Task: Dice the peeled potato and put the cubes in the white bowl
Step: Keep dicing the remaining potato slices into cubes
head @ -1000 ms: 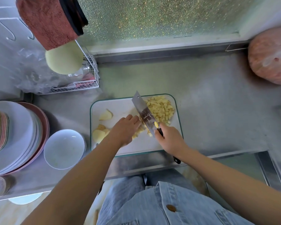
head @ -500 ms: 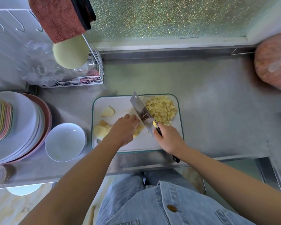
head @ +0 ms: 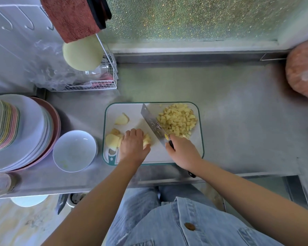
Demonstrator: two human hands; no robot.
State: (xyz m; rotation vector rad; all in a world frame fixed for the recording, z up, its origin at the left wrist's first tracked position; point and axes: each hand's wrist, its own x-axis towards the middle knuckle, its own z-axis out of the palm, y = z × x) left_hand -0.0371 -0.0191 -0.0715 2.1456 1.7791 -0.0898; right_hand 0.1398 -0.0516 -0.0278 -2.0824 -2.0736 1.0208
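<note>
A white cutting board with a green rim lies on the steel counter. A heap of yellow potato cubes covers its far right part. My right hand grips the handle of a cleaver, whose blade stands on the board left of the heap. My left hand covers a cut piece of potato with curled fingers. Larger potato pieces lie at the board's left edge, and one more potato piece lies farther back. The white bowl stands left of the board and holds no cubes.
A stack of plates stands left of the bowl. A wire rack with a plastic bag sits at the back left, a red cloth hanging above it. A pink bagged bundle lies far right. The counter's front edge runs just below the board.
My left hand has slid left and nearer on the board, off the cleaver's side and onto the potato piece. The cleaver has stayed beside the cube heap.
</note>
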